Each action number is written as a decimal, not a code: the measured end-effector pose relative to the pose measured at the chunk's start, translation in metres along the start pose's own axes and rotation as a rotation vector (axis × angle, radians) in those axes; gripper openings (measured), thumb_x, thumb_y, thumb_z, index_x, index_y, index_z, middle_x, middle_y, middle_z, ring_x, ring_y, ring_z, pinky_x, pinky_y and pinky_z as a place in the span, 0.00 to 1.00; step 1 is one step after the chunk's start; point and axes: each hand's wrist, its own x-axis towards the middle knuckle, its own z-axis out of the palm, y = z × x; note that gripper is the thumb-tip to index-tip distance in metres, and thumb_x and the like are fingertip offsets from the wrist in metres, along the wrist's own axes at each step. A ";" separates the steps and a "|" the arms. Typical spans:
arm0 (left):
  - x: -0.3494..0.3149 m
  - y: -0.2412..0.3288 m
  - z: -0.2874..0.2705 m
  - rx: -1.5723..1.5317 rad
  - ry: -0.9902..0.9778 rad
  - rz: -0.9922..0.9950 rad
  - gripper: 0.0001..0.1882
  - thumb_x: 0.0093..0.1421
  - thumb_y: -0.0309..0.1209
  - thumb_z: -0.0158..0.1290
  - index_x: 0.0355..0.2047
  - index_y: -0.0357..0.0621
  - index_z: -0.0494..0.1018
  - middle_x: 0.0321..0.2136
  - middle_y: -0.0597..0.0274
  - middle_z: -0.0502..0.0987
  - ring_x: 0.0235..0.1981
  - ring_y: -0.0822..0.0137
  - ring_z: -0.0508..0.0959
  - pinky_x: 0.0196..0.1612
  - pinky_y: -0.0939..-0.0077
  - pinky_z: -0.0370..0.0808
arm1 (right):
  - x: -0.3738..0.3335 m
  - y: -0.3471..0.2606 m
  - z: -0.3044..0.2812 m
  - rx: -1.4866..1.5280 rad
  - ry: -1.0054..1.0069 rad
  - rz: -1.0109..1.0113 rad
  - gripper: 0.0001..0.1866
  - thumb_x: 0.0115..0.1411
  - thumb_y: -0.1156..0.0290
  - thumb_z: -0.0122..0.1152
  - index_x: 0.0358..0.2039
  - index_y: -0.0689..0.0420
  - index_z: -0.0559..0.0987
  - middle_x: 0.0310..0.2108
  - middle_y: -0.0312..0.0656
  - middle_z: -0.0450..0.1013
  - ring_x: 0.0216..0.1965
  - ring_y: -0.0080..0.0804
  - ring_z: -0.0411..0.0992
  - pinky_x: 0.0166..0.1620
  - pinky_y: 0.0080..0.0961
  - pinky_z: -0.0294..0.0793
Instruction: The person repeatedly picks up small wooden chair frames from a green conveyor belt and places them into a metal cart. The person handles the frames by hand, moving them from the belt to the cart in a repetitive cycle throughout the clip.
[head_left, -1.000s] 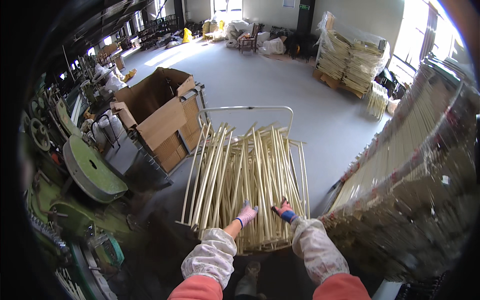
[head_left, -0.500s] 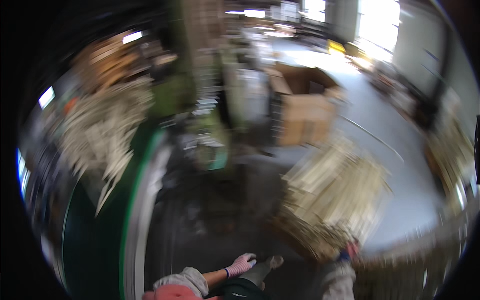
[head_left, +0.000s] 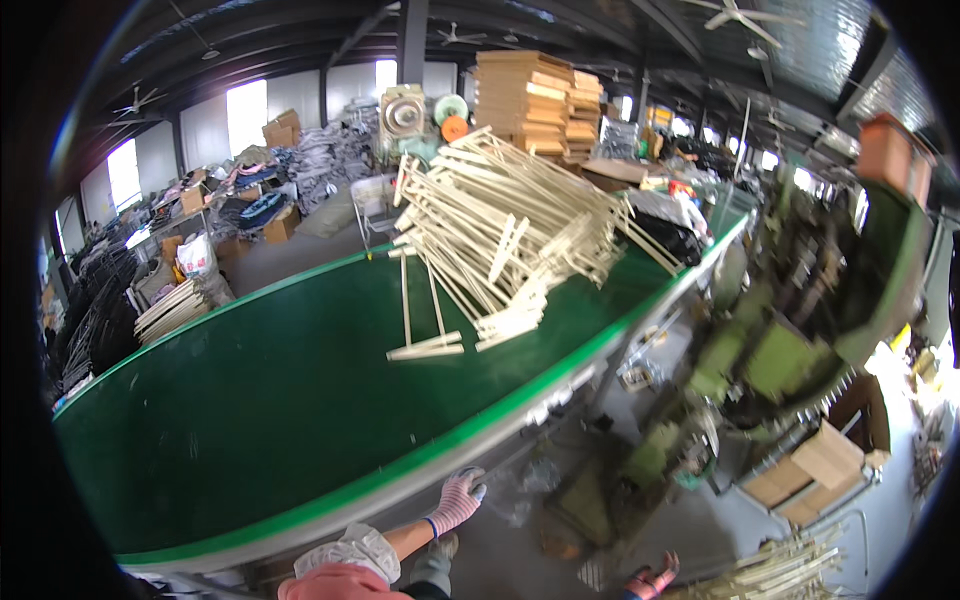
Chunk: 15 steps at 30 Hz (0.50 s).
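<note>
My left hand [head_left: 458, 502] wears a pink-and-white striped glove with greyish fingertips. It hangs beside the near edge of the green conveyor belt [head_left: 300, 370], holding nothing, its fingers loosely bent and a little apart. Low in the picture is my right hand [head_left: 654, 580], in a reddish glove, just left of a bundle of pale sticks [head_left: 785, 572]. Its fingers are parted and nothing shows between them; the lower frame edge cuts off its arm. A big heap of pale wooden-looking sticks [head_left: 500, 220], some with crosspieces, lies tangled across the belt's far part.
A green machine [head_left: 780, 350] stands to the right, with an open cardboard box [head_left: 820, 465] beside it on the floor. Stacked brown boards [head_left: 520, 100] rise behind the belt. Piles of grey goods [head_left: 330, 160] and a folding chair [head_left: 375, 208] are beyond it.
The view has swung right to left, from the floor bundle toward the belt, and is sharper. My right hand has moved away from over the floor sticks. My left hand stays empty.
</note>
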 end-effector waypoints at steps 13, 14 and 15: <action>0.369 -0.157 -0.136 -0.146 0.340 -0.052 0.15 0.48 0.25 0.52 0.38 0.37 0.70 0.36 0.51 0.72 0.41 0.56 0.72 0.46 0.70 0.68 | -0.093 0.072 0.649 -0.496 -1.036 -0.878 0.30 0.45 0.69 0.53 0.52 0.55 0.62 0.50 0.45 0.63 0.55 0.46 0.56 0.57 0.37 0.54; 0.393 -0.152 -0.139 -0.210 0.358 -0.021 0.15 0.49 0.26 0.52 0.39 0.37 0.70 0.37 0.52 0.72 0.41 0.57 0.72 0.46 0.71 0.67 | -0.085 0.079 0.685 -0.627 -0.952 -0.921 0.30 0.45 0.69 0.54 0.51 0.55 0.63 0.51 0.46 0.61 0.55 0.49 0.56 0.58 0.38 0.54; 0.417 -0.146 -0.141 -0.230 0.354 0.009 0.15 0.49 0.25 0.52 0.39 0.38 0.70 0.37 0.52 0.72 0.41 0.57 0.72 0.46 0.71 0.67 | -0.075 0.085 0.721 -0.618 -0.901 -0.809 0.29 0.44 0.68 0.55 0.50 0.54 0.64 0.51 0.46 0.61 0.55 0.51 0.55 0.58 0.40 0.53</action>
